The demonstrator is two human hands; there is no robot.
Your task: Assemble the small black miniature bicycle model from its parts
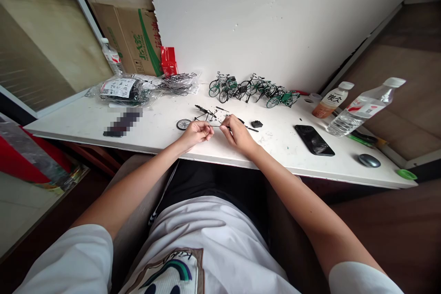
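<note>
Above the front part of the white table, my left hand (199,133) pinches one end of a thin dark rod (215,126). The fingers of my right hand (236,133) are closed on its other end. Just behind my left hand lies a small wheel (183,124) by a black bicycle frame (206,111). Tiny loose parts are scattered behind the rod. A small black block (257,124) rests to the right of my right hand, near thin black pieces partly hidden by that hand.
Several small green and black model bicycles (253,88) stand at the back. Plastic-wrapped parts (120,89) lie back left. On the right are a black phone (314,139), two bottles (365,106) and a grey oval object (369,161). The white table's edge (223,160) runs below my hands.
</note>
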